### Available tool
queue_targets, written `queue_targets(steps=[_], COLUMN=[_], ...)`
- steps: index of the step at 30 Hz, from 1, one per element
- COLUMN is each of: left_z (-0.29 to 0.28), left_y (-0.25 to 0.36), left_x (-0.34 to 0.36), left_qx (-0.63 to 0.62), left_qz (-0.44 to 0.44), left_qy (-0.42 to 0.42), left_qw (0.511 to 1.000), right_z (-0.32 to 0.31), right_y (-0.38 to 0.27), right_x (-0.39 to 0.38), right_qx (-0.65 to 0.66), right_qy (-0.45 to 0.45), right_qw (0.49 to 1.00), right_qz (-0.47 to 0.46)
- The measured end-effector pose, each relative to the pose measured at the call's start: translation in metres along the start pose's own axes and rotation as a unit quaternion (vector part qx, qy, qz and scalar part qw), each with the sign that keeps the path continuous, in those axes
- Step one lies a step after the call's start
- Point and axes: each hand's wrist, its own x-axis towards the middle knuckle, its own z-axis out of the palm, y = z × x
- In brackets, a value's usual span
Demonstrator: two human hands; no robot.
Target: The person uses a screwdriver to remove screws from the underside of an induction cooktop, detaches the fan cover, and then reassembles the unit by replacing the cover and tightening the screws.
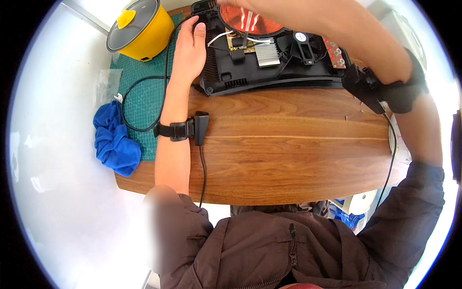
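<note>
work inside the opened induction cooker (284, 72) seems underway, left hand (190, 50) slack, straight-fingered at its left edge, grip of the right hand (245, 3) beyond telling, next calling for steadiness.

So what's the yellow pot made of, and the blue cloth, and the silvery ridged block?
Yellow pot: smooth and shiny, so plastic or painted metal; I can't tell which. Blue cloth: soft, matte fabric, since it bunches into loose folds. Silvery ridged block: probably bare metal, perhaps aluminium, shining pale grey along its straight ridges.
</note>
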Motion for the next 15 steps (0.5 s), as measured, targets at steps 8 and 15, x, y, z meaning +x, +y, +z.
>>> queue_targets(steps=[8, 15], left_z=[-0.005, -0.018], left_y=[-0.001, -0.006], left_x=[-0.002, -0.008], left_qx=[0.012, 0.025], left_qz=[-0.004, -0.012], left_qy=[-0.001, 0.007], left_qw=[1.000, 1.000], right_z=[-0.001, 0.004], right_y=[-0.010, -0.010], right_x=[-0.021, -0.006], right_qx=[0.077, 0.031], right_qy=[0.085, 0.071], right_qw=[0.993, 0.997], right_qz=[-0.018, -0.028])
